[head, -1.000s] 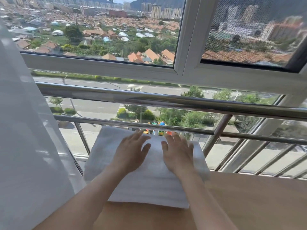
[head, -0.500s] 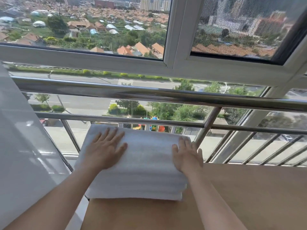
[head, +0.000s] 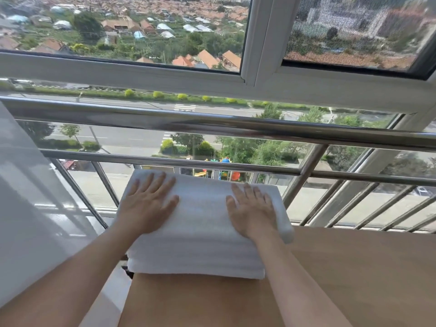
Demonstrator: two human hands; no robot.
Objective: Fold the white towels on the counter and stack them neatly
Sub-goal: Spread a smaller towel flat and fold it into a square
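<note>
A stack of folded white towels (head: 200,234) lies at the far left corner of the wooden counter (head: 354,274), its left side hanging past the counter's edge. My left hand (head: 147,204) presses flat on the stack's left part, fingers straight and spread. My right hand (head: 253,208) lies flat on the right part, fingers straight toward the window. Layered folded edges show along the stack's near side.
A steel railing (head: 212,126) with slanted bars runs just behind the counter, in front of the window frame (head: 257,76). A white glossy wall (head: 35,208) stands at the left. The counter stretches bare wood to the right of the stack.
My hands slid apart from the middle of the top towel toward its left and right sides, smoothing it. The view tilted down slightly.
</note>
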